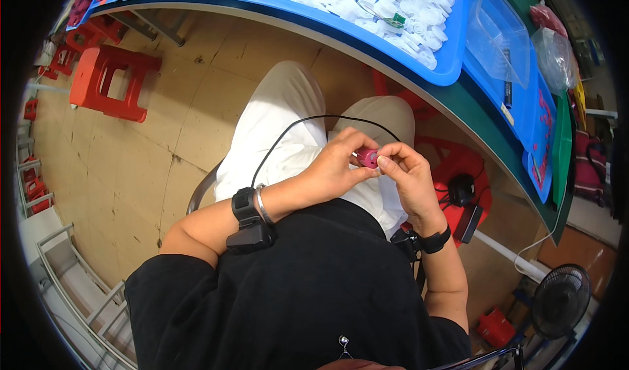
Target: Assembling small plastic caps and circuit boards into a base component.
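My left hand (335, 165) grips a small magenta plastic part (368, 158) between thumb and fingers, above my lap. It looks rounded, with a greyish spot on the side facing up. My right hand (407, 176) meets it from the right, thumb and forefinger pinched together at the part's edge. Whether something tiny sits between those right fingertips is hidden. Beyond both hands, a blue tray (452, 68) on the table holds many translucent white plastic pieces (393, 9). A small green circuit board (396, 20) with a thin wire lies on top of them.
Right of that tray are a clear plastic box (498, 32), a black marker pen (508, 85) and another blue tray (538, 173) with small pink bits. A red stool (111, 81) stands left; a fan (560, 301) is lower right. A black cable (288, 131) arches over my lap.
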Demonstrator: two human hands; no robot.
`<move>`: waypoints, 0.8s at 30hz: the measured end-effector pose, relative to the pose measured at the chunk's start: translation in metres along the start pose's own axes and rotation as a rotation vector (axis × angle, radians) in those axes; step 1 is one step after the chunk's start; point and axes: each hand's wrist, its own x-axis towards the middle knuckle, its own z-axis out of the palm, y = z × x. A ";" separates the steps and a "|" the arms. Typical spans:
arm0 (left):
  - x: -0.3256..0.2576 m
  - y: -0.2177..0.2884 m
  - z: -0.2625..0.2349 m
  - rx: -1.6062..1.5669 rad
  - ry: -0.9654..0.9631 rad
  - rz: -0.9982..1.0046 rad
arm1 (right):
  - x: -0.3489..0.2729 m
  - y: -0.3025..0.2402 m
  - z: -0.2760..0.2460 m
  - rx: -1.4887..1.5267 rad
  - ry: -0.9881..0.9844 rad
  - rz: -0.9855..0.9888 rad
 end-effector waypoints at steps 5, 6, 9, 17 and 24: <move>-0.001 0.000 0.001 0.041 0.000 0.011 | 0.001 0.003 0.004 0.032 0.023 -0.009; -0.001 0.000 0.001 0.040 -0.003 0.004 | 0.001 0.003 0.004 0.025 0.032 -0.009; -0.001 0.000 0.001 0.038 -0.005 -0.004 | 0.001 0.001 0.006 -0.010 0.045 -0.011; -0.002 0.000 0.002 0.060 0.010 0.025 | 0.000 -0.001 0.006 -0.031 0.060 0.016; -0.003 -0.003 0.002 0.099 0.000 0.047 | 0.002 0.001 0.006 -0.030 0.071 0.043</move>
